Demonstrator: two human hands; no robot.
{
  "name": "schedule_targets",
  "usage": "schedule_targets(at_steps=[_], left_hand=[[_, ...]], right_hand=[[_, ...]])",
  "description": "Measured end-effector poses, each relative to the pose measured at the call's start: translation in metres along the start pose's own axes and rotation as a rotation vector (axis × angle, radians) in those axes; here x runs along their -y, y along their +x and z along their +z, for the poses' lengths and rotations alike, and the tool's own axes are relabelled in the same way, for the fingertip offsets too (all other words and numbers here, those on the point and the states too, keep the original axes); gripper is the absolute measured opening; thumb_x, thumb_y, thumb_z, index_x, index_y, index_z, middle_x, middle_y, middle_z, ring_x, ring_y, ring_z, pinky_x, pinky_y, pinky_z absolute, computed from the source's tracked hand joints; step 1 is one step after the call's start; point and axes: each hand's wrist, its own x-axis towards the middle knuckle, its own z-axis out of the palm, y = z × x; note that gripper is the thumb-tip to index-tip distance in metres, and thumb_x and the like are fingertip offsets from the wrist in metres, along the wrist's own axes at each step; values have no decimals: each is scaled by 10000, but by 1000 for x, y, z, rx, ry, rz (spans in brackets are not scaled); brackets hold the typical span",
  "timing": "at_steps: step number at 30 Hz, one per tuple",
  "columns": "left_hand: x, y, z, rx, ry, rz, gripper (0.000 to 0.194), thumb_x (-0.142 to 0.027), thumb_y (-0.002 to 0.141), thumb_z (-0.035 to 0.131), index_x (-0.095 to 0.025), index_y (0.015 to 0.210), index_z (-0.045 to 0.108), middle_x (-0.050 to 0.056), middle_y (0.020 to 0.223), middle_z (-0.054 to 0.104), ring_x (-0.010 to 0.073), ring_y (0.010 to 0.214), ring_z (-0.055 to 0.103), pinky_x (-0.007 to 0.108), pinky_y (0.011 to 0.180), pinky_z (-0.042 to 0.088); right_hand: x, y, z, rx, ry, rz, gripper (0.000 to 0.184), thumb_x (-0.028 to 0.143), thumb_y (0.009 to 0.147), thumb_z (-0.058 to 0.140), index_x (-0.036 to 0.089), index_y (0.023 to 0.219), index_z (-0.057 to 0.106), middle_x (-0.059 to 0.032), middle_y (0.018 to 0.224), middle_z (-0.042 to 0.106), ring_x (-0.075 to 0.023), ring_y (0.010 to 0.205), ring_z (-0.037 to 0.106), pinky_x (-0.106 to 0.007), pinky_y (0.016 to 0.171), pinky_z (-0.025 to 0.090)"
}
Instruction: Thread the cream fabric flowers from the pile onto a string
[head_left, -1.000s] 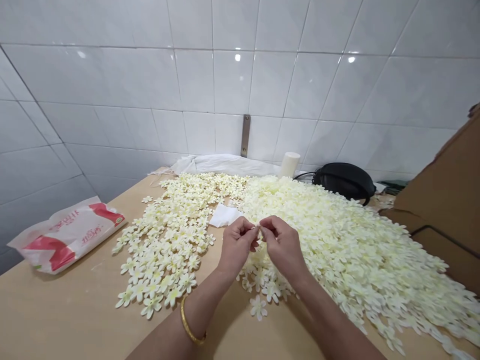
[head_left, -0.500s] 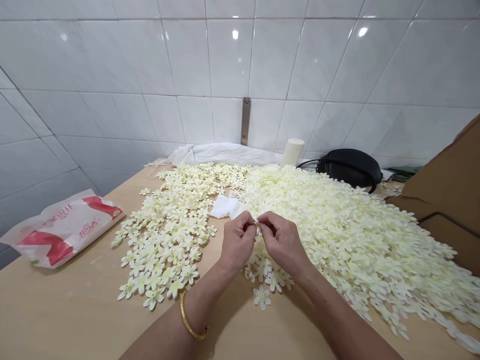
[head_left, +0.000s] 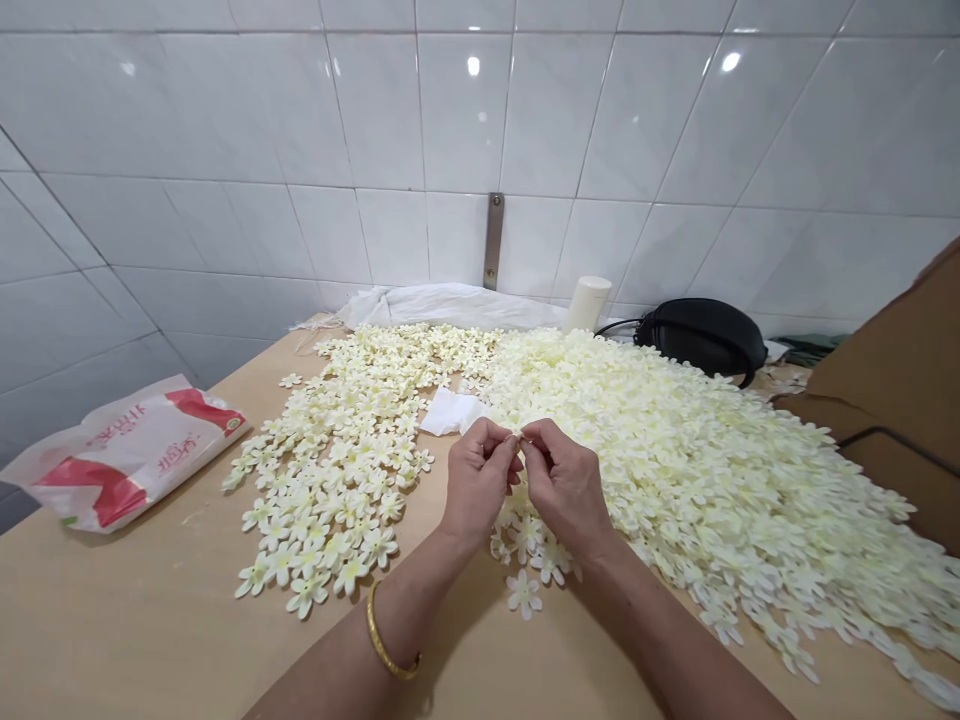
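The left hand and right hand are pinching a tiny pale piece between their fingertips at centre frame, beside cream artificial blossoms heaped to the right. A loosening pinch risks dropping it among them, where it could vanish.

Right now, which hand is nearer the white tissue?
Left: the left hand sits just in front of the white tissue; the right hand is farther off to its right.
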Motion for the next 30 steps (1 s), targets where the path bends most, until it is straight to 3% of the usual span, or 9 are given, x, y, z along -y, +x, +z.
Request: schedule_targets(at_steps=[4, 7, 9, 12, 17, 20, 22, 26, 30], left_hand=[[1, 2, -4, 28, -116, 13, 130, -260, 693, 561, -168, 671, 472, -42, 507, 527, 83, 439, 494, 209, 435, 413], [0, 2, -6, 52, -185, 1, 154, -266, 677, 586, -164, 695, 472, -35, 520, 549, 90, 449, 511, 218, 442, 431], [0, 1, -6, 45, -194, -23, 164, -264, 666, 598, -162, 687, 471, -35, 511, 553, 87, 438, 508, 212, 433, 425], [0, 0, -3, 19, -194, -46, 176, -259, 656, 607, -165, 657, 459, -42, 481, 541, 79, 408, 490, 198, 411, 403], [-1, 0, -1, -23, -294, -160, 248, -339, 631, 642, -159, 667, 475, -22, 498, 567, 81, 419, 498, 194, 421, 395], [-2, 2, -1, 33, -393, -299, 351, -462, 630, 614, -121, 644, 532, 15, 519, 572, 83, 429, 497, 197, 415, 382], [-2, 3, -2, 73, -443, -336, 358, -452, 600, 646, -107, 620, 555, 4, 511, 553, 69, 422, 479, 189, 413, 365], [0, 7, -7, 2, -456, -263, 253, -304, 522, 729, -117, 607, 581, -18, 521, 552, 51, 444, 465, 178, 451, 354], [1, 9, -13, -54, -305, -179, 178, -271, 563, 696, -122, 572, 600, -18, 493, 535, 62, 460, 456, 193, 474, 353]], right_hand=[[-6, 5, -4, 76, 225, 141, 234, 266, 756, 478, 150, 953, 527, 28, 575, 483, -95, 471, 435, -203, 447, 359], [-7, 7, -5, 151, 296, 173, 160, 287, 764, 481, 148, 788, 556, 12, 586, 497, -104, 509, 457, -213, 475, 377], [-6, 7, -4, 122, 269, 133, 150, 251, 768, 473, 155, 682, 549, -1, 599, 515, -112, 539, 472, -218, 496, 385], [-6, 3, 0, -8, 77, -52, 162, 153, 772, 441, 149, 681, 575, -24, 645, 521, -118, 569, 488, -223, 519, 394], [-14, -1, 4, -233, -323, -449, 250, 63, 784, 387, 96, 887, 612, -77, 711, 529, -142, 619, 489, -249, 554, 411], [-17, -1, 2, -302, -441, -572, 259, 40, 772, 402, 96, 916, 610, -85, 709, 546, -160, 649, 484, -266, 576, 418], [-17, 0, 2, -292, -473, -616, 242, 57, 774, 419, 95, 917, 610, -93, 714, 553, -177, 668, 486, -289, 585, 422], [-15, -1, 3, -151, -305, -534, 263, 73, 781, 409, 105, 970, 589, -102, 781, 552, -187, 728, 512, -312, 621, 446], [-14, 1, 4, -73, -56, -371, 236, 98, 793, 425, 150, 981, 558, -84, 852, 559, -164, 766, 550, -285, 665, 473]])
